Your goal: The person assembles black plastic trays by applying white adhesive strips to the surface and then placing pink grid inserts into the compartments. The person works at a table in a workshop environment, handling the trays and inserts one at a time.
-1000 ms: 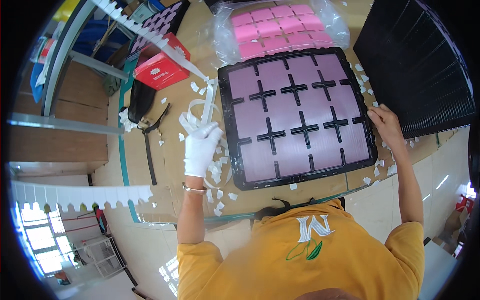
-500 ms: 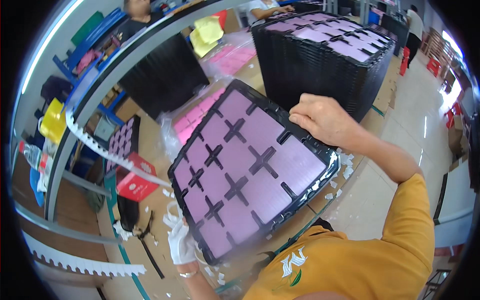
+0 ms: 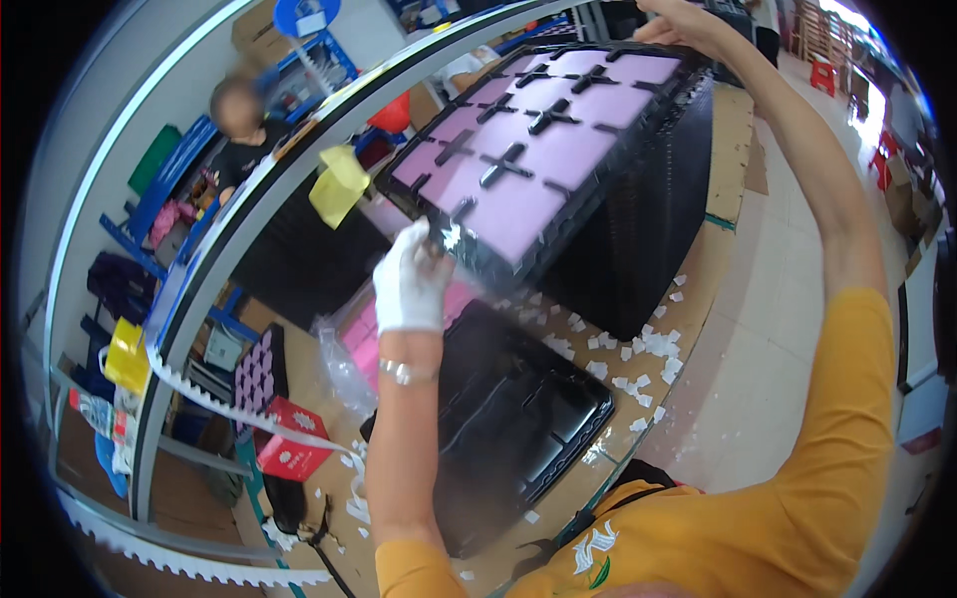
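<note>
A black plastic tray (image 3: 488, 251) filled with pale purple squares (image 3: 570, 138) is held up over the tall stack of black trays (image 3: 653, 234), tilted. I cannot tell whether it touches the stack. My left hand (image 3: 411, 284), in a white glove, grips the tray's near left corner. At its far right edge, my bare right hand (image 3: 686, 24) curls its fingers over the rim, partly cut by the frame's top. Below, another black tray (image 3: 523, 399) lies on the cardboard-covered table, showing a dark surface without purple squares.
White paper scraps (image 3: 643, 351) litter the table by the stack. A red box (image 3: 291, 439), a pink sheet (image 3: 361, 339) and a metal frame (image 3: 199, 289) with a white toothed strip (image 3: 224, 409) stand left. One person (image 3: 239, 130) is beyond the frame; a yellow sheet (image 3: 339, 186) hangs nearby.
Both hands have carried the purple-filled tray up and away from the table to above the stack. The dark tray beneath has come into view.
</note>
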The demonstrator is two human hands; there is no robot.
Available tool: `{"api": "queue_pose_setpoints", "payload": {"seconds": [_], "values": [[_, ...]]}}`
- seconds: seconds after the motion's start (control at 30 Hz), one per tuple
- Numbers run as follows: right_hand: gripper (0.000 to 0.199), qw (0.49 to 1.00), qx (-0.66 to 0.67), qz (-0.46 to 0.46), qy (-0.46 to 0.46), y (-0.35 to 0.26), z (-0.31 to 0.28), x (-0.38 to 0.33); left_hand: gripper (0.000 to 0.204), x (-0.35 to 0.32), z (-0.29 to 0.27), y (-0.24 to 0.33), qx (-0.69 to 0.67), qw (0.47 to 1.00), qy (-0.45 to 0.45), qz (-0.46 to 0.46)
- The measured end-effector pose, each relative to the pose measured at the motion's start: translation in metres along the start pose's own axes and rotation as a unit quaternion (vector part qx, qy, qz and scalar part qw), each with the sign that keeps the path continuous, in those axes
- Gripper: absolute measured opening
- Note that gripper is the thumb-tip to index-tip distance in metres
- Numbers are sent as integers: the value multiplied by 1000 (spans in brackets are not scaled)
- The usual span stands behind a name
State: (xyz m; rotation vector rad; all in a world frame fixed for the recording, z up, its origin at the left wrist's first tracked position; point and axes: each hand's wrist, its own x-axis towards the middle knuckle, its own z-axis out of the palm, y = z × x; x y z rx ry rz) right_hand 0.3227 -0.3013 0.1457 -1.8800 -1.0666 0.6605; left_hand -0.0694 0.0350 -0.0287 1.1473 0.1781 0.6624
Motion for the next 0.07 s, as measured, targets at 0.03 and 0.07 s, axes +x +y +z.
{"api": "queue_pose_setpoints", "payload": {"seconds": [0.03, 0.07], "values": [[71, 972, 60, -29, -224, 22, -63, 11, 19, 20, 35, -2, -15, 999, 32, -27], [71, 971, 71, -32, -228, 40, -63, 22, 22, 34, 52, 0, -20, 994, 93, -46]]}}
